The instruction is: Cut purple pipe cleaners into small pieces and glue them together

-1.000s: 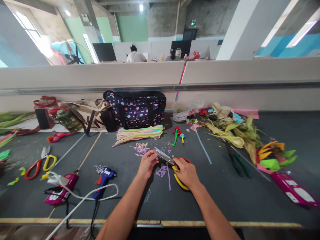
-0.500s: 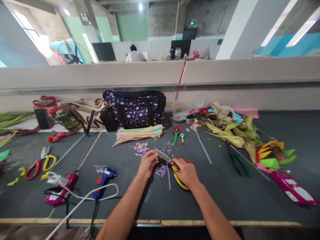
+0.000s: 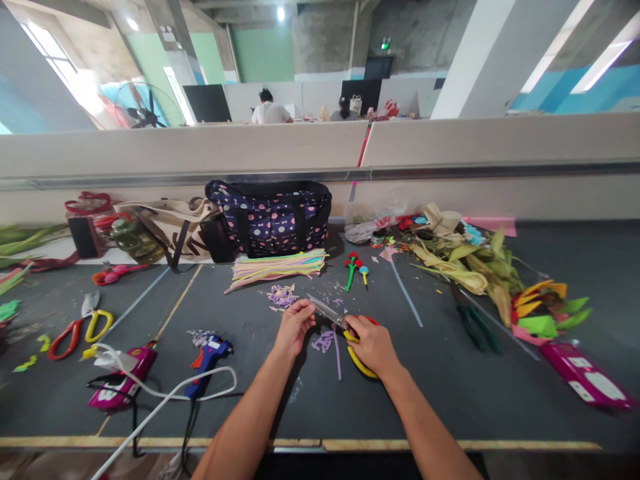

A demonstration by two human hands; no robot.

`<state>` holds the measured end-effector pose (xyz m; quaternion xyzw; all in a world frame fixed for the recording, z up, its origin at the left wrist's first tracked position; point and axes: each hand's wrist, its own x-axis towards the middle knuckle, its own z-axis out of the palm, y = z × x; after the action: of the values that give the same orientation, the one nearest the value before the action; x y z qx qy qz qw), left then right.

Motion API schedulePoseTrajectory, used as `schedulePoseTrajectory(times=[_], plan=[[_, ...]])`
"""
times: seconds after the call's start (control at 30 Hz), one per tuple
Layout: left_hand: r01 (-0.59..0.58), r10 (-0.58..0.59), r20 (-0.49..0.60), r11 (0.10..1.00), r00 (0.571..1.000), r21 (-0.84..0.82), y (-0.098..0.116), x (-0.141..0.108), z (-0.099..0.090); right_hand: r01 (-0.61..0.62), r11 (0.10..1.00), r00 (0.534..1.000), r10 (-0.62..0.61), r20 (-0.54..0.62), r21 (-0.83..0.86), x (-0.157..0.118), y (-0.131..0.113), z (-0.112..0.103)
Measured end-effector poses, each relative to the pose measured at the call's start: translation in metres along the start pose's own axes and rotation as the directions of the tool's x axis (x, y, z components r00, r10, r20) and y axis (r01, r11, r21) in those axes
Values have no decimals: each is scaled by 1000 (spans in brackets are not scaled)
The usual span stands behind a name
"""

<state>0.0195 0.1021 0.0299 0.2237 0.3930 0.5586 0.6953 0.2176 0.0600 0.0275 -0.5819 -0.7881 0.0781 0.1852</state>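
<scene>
Around the red and yellow handles of a pair of scissors [image 3: 361, 362] the fingers of my right hand [image 3: 373, 341] are wrapped. The blades point up and to the left, with their tips beside my left hand [image 3: 299, 325]. My left thumb and fingers are pinched together; whatever is between them is too small to make out. Below the blades lie a small heap of purple cut pieces [image 3: 324, 341] and a long purple strip [image 3: 339, 360]. Another pile of purple and cream pieces [image 3: 283, 295] lies just beyond my left hand.
A bundle of pastel strips [image 3: 280, 268] lies before a dark patterned bag [image 3: 280, 220]. To the left are a blue glue gun [image 3: 207, 363], a white cable and other scissors [image 3: 83, 327]. Green-handled pliers [image 3: 477, 323] and dried husks [image 3: 455, 260] lie right.
</scene>
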Motion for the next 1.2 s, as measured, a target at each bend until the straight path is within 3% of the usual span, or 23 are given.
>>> schedulePoseTrajectory(times=[0.93, 1.2], plan=[[4, -4, 10, 1000, 1000, -15, -2, 3, -5, -26, 1000, 999, 25, 38, 17, -2, -5, 2], [19, -19, 14, 1000, 1000, -13, 0, 0, -3, -89, 994, 996, 88, -18, -59, -1, 7, -1]])
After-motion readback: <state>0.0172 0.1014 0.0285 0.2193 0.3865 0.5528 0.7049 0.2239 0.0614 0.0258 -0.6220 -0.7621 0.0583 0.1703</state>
